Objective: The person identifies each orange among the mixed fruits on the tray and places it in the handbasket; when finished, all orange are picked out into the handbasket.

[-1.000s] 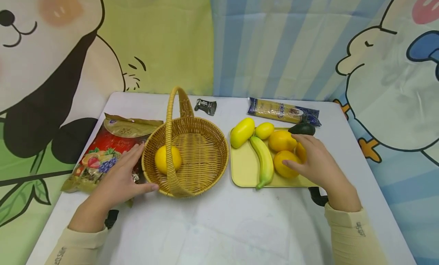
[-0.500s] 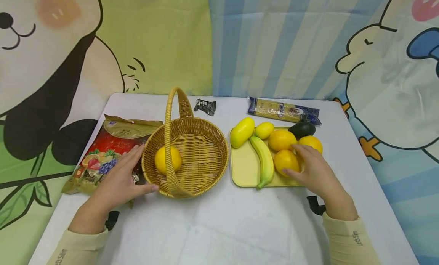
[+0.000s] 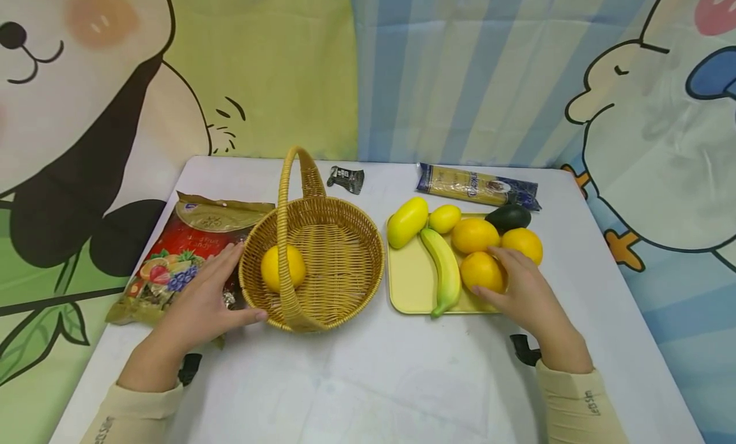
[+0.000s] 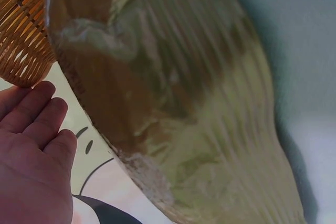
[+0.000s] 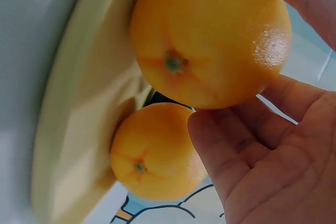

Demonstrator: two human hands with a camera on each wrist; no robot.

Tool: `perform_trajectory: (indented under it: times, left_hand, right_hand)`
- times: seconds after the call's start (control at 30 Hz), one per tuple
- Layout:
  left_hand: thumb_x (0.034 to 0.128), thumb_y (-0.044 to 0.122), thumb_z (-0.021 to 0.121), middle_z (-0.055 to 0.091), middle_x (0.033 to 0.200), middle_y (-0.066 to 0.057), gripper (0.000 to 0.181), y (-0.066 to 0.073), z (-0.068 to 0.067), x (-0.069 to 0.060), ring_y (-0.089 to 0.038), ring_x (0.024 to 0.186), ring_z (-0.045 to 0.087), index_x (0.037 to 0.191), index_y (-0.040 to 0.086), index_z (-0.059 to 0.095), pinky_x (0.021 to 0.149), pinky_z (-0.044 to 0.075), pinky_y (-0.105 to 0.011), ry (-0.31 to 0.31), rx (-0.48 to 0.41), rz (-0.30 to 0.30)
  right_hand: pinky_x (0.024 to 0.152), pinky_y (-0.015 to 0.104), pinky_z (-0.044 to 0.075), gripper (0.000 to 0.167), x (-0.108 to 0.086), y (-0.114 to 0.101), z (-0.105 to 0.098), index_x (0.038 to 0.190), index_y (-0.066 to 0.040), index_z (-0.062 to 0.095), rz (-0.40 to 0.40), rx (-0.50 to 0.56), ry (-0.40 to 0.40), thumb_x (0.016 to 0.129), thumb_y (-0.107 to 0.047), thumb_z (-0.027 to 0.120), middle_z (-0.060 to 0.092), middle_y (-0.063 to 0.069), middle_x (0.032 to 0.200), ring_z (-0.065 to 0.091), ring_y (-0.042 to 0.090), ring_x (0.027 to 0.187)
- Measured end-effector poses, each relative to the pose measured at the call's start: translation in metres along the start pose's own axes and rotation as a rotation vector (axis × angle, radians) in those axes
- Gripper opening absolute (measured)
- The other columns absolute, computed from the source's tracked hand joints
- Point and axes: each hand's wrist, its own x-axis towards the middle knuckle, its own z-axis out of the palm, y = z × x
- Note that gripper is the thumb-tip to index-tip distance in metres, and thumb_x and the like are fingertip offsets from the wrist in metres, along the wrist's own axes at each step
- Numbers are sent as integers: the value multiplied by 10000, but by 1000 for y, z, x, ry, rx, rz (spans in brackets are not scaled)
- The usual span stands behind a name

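Note:
In the head view, my right hand (image 3: 529, 294) holds an orange (image 3: 480, 271) between thumb and fingers at the front of a yellow tray (image 3: 413, 287). The right wrist view shows the thumb on one side of this orange (image 5: 210, 40) and the fingertips on the other. Beside the wicker basket (image 3: 345, 284), my left hand (image 3: 198, 306) has its fingers extended along the basket's left side, above a red and gold candy bag (image 3: 190, 239). One orange (image 3: 293, 265) lies inside the basket, partly behind its handle. The left wrist view shows fingertips against the wicker.
A banana (image 3: 443, 271), a yellow mango-like fruit (image 3: 408, 222), a lemon (image 3: 444, 219), two more oranges (image 3: 474, 234) and a dark green avocado (image 3: 508, 218) are on or at the tray. Behind lie a pasta packet (image 3: 468, 183) and a small black wrapper (image 3: 346, 179).
My right hand has moved left and toward me, from the rear right orange to the front orange, and its fingers have closed in around it. My left hand stays beside the basket.

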Motion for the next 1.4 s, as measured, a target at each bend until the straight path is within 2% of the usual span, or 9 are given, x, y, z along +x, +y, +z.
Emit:
perform_trajectory:
  times: [0.3,0.8,1.2,1.4]
  left_hand:
    - [706,708,857,116,1770,-152,1330,1,1,0,-545,1573,181,1701,291,79,1122,226,-858,12,-12,8]
    - [708,702,861,99,1774,-138,1336,-1,1,1,-544,1575,175,1701,297,63,1121,223,-860,10,-6,8]
    - [701,722,850,99,1774,-142,1343,0,0,0,-544,1576,171,1701,287,67,1126,216,-858,3,-11,-2]
    - [681,780,821,103,1776,-126,1352,-2,1,0,-535,1579,175,1698,317,59,1131,213,-857,0,-4,-20]
  right_hand:
    - [1154,714,373,883,-1,2,4,1564,-21,430,-11,13,20,872,-361,860,495,250,1533,451,482,1393]
    - [1128,712,408,844,-3,-3,1,1539,-42,464,24,13,21,867,-364,861,519,236,1502,473,455,1355]
    - [1103,700,436,855,-9,-6,-10,1524,-24,486,-13,-10,0,874,-454,838,545,240,1485,513,456,1320]
    - [1085,694,457,844,-12,-9,-16,1516,-22,496,-27,-7,-4,870,-437,847,553,241,1468,526,444,1295]
